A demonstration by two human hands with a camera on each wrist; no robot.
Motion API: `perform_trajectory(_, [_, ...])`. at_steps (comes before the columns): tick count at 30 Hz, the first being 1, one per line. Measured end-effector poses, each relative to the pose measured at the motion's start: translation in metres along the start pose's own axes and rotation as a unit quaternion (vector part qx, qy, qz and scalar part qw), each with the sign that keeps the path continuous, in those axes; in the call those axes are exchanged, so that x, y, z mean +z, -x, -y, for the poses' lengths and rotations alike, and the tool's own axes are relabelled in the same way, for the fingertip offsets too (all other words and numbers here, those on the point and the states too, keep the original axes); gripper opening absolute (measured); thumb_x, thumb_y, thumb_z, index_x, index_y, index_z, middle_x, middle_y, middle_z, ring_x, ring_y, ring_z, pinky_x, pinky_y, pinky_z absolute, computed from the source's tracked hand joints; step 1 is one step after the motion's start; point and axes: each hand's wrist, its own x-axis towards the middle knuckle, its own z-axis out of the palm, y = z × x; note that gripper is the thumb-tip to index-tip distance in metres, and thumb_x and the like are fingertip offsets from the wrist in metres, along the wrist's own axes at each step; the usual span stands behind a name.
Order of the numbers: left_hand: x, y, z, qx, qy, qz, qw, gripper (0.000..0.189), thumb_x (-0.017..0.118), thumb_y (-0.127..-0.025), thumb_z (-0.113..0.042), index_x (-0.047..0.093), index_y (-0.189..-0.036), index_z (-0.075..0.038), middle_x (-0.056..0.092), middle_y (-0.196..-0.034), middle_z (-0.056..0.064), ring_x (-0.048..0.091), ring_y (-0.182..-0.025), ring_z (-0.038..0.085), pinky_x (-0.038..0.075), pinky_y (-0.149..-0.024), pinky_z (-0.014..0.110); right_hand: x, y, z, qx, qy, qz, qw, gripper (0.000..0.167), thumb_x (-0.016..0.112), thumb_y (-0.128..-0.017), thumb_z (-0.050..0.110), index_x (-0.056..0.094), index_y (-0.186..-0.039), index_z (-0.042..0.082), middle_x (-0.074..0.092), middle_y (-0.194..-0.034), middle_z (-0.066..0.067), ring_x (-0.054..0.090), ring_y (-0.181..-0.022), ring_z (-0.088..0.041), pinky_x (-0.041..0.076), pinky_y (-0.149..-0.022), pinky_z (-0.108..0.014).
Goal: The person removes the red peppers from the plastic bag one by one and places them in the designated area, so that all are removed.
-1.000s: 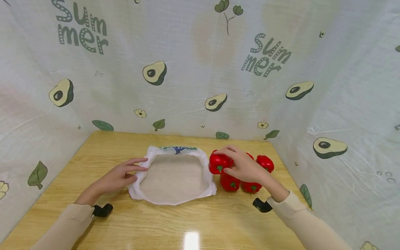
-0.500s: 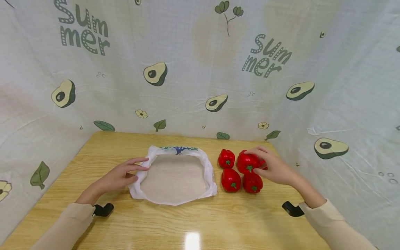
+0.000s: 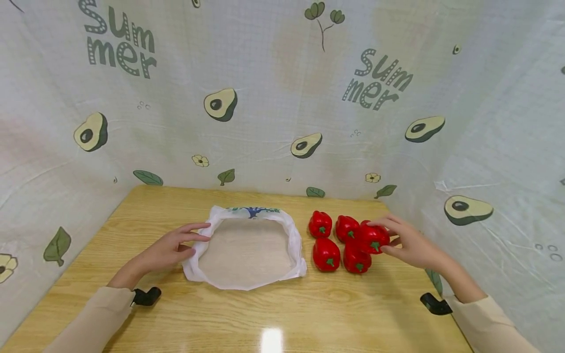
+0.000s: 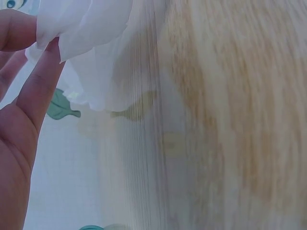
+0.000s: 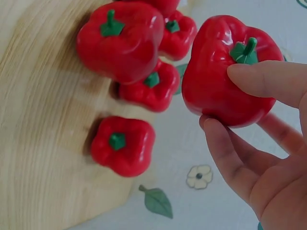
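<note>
A white plastic bag [image 3: 295,240] with a blue and green tree print stands with its mouth wide at the middle of the table; no pepper shows inside. At its left rim, my left hand [image 3: 169,249] holds the thin film between thumb and fingers, as the left wrist view shows. My right hand [image 3: 415,245] grips a red bell pepper [image 5: 230,72], thumb on top near the green stem and fingers underneath. In the head view that pepper hangs over the right side of a cluster of red bell peppers [image 3: 326,255], hiding part of it.
The peppers sit close to the bag's right side on the wooden table [image 3: 212,318]. A white cloth [image 3: 265,108] printed with avocados and leaves hangs behind and along both sides. Black wrist mounts [image 3: 434,304] stick out beside the sleeves.
My right hand has carried the held bell pepper rightward, from beside the bag's right rim to over the right end of the cluster. The left hand and bag have stayed put.
</note>
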Motion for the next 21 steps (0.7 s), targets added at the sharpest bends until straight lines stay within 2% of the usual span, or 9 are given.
perform_trajectory(3, [0.000,0.000,0.000,-0.001,-0.006,-0.002,1.0000,0.042,0.071,-0.093,0.011,0.074,-0.132,-0.005,0.050,-0.157,0.020,0.057,-0.109,0.018,0.051,-0.068,0.024,-0.001,0.007,-0.008,0.014,0.002,0.002,0.9999,0.064,0.079,-0.087,-0.010,0.060,-0.145,0.011,0.061,-0.134,-0.009,0.070,-0.099,-0.022,0.062,-0.074,-0.029])
perform_trajectory(8, [0.000,0.000,-0.001,-0.001,-0.003,-0.003,1.0000,0.043,0.071,-0.093,0.012,0.074,-0.132,-0.005,0.050,-0.158,0.020,0.058,-0.105,0.016,0.051,-0.066,0.024,-0.001,0.018,-0.023,0.027,0.010,-0.003,0.9996,0.063,0.081,-0.086,-0.009,0.060,-0.143,0.008,0.062,-0.133,-0.014,0.073,-0.099,-0.029,0.062,-0.072,-0.028])
perform_trajectory(11, [-0.001,-0.001,-0.001,-0.005,-0.008,0.001,1.0000,0.043,0.071,-0.094,0.010,0.074,-0.133,-0.008,0.049,-0.159,0.018,0.059,-0.117,0.018,0.054,-0.075,0.023,-0.001,0.024,-0.031,0.026,0.012,-0.006,0.9996,0.064,0.082,-0.084,-0.010,0.060,-0.142,0.006,0.061,-0.133,-0.016,0.072,-0.098,-0.028,0.062,-0.071,-0.028])
perform_trajectory(15, [-0.001,-0.001,-0.002,-0.017,-0.012,0.007,0.9998,0.043,0.071,-0.096,0.007,0.074,-0.134,-0.012,0.048,-0.161,0.014,0.055,-0.135,0.029,0.056,-0.088,0.024,0.001,0.032,-0.039,0.025,0.014,-0.008,0.9996,0.064,0.083,-0.083,-0.011,0.061,-0.141,0.006,0.062,-0.131,-0.016,0.071,-0.098,-0.023,0.062,-0.070,-0.029])
perform_trajectory(18, [-0.001,-0.001,-0.002,-0.014,-0.011,0.009,0.9998,0.042,0.070,-0.096,0.007,0.074,-0.134,-0.009,0.048,-0.161,0.016,0.056,-0.133,0.030,0.056,-0.086,0.024,0.001,0.036,-0.044,0.036,0.010,-0.002,0.9993,0.064,0.083,-0.083,-0.009,0.061,-0.141,0.008,0.062,-0.131,-0.015,0.072,-0.099,-0.023,0.061,-0.071,-0.029])
perform_trajectory(21, [-0.001,0.000,-0.002,-0.010,-0.010,0.009,0.9999,0.042,0.070,-0.096,0.008,0.073,-0.134,-0.008,0.048,-0.160,0.018,0.058,-0.125,0.022,0.055,-0.080,0.024,0.002,0.039,-0.047,0.049,0.007,0.006,0.9987,0.064,0.084,-0.084,-0.007,0.061,-0.142,0.010,0.062,-0.132,-0.016,0.072,-0.100,-0.027,0.061,-0.072,-0.028])
